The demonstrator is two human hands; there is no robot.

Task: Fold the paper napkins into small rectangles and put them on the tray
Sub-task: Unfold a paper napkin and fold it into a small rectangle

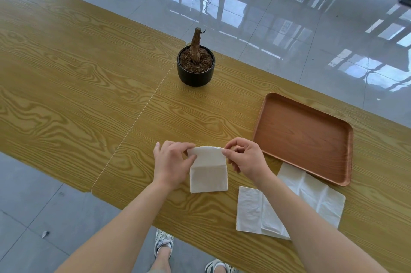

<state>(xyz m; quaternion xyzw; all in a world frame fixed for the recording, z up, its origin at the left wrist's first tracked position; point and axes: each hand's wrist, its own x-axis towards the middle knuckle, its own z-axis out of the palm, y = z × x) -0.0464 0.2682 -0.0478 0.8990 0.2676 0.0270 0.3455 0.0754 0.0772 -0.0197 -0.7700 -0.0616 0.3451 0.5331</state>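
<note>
Wood-grain table (pixel 66 72) over glossy tiled floor (pixel 289 27): your left hand (pixel 172 161) and right hand (pixel 244 159) pinch one half-folded napkin (pixel 208 174) by its top corners, two spare napkins (pixel 250 208) flat beside the single tray (pixel 302 137), one plant pot (pixel 195 70) behind.

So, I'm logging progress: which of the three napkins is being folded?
The middle napkin, its top edge pinched by the left hand and right hand. The near napkin and the far napkin lie open and unheld beside the tray.
</note>
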